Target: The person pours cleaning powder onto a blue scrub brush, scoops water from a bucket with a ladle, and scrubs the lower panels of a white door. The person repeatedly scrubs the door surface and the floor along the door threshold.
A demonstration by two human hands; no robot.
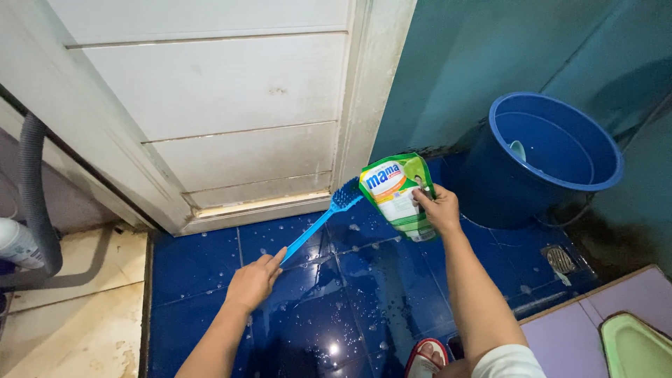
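Glossy dark-blue floor tiles [322, 315], wet and beaded with droplets, meet a white panelled door [210, 105] at twelve o'clock and a teal wall [476, 56] at one o'clock. The left hand [253, 281] is closed around the handle of a long blue plastic scrubbing brush [318, 224], whose bristled head rests near the door's foot. The right hand [438, 208] pinches the top of a green-and-white soft refill pouch [397, 196], tilted just beside the brush head. A round blue plastic bucket [553, 150] stands at two o'clock.

Blue brush [329, 213], green pouch [399, 196], blue bucket [560, 150], blue tiles [329, 308]
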